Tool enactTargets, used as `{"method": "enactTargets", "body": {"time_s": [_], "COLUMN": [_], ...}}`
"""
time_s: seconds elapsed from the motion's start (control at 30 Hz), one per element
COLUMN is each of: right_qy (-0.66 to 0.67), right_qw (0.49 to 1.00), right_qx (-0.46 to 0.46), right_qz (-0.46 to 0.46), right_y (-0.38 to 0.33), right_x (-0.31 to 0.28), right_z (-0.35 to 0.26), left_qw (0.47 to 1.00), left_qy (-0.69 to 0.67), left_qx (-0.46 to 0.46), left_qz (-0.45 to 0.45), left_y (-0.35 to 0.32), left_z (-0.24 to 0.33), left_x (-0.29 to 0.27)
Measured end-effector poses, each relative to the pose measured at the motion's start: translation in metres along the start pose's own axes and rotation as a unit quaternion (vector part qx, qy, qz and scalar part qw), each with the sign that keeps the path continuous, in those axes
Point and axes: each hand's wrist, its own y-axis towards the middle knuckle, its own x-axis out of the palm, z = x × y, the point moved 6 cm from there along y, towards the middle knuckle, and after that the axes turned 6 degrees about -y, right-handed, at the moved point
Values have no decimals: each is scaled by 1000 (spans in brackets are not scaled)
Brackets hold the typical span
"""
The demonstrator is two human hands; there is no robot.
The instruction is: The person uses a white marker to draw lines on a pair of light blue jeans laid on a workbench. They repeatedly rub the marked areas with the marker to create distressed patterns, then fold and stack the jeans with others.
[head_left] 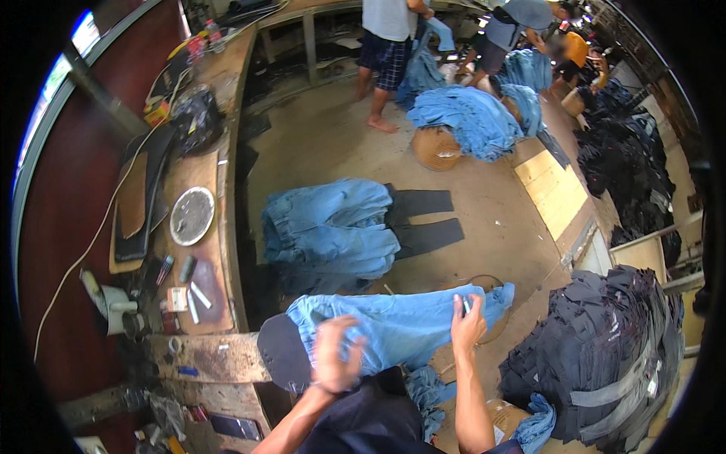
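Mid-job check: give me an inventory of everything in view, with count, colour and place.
Garment: 1, light blue, under both hands
Board: 1, black, garment's left end
Jeans: count unclear, blue, centre
Blue pile: 1, blue, atop drum
Drum: 1, brown, back centre
Dark heap: 1, black-grey, right
Rear heap: 1, black, far right
Dish: 1, grey, left bench
Bag: 1, black, left bench
Sticks: 2, white, left bench
Phone: 1, dark, lower left
Co-workers: at least 3, mixed clothing, back
Small items: too blurred to count
Left hand: 1, bare, blurred, over garment
Right hand: 1, bare, garment's right part
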Motion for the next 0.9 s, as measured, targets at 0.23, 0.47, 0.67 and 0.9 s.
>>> {"method": "enactTargets", "body": {"time_s": [0.23,0.47,0.67,0.9], "right_qy": [29,41,-2,262], "right_qw": [999,995,999,961], "right_qx": [-45,-77,-47,-71], "right_qz": [0,38,-14,49], "right_y": [-1,-8,12,-45], "right_x": [8,8,15,-26], "right_z": [-25,-46,-60,-95], "left_qw": [884,932,913,903], "left_qy": [364,339,353,335], "left_qx": [-136,13,-109,-53], "left_qz": [-259,-128,-175,-263], "left_y": [-114,-61,-7,74], "left_z": [-53,-31,-77,-78], "left_x": [-2,16,8,7]}}
